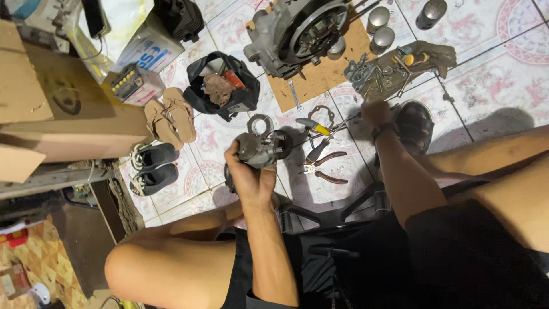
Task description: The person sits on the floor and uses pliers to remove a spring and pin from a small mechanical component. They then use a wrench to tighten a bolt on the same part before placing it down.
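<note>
My left hand [247,174] holds a small grey metal engine part, like a carburettor [260,147], up above the tiled floor. My right hand [374,112] reaches down to the floor and closes on a thin metal tool [342,122] that lies next to a yellow-handled tool [313,126] and pliers [321,167]. A ring-shaped gasket [260,122] lies just beyond the held part. My bare knees show at the lower left and right.
A large engine case [294,31] sits on cardboard [329,71] at the top. Metal cylinders [382,39], a rag with small parts [394,71], a black bag [224,86], sandals [170,119], dark shoes [153,167] and a cardboard box [57,109] surround me.
</note>
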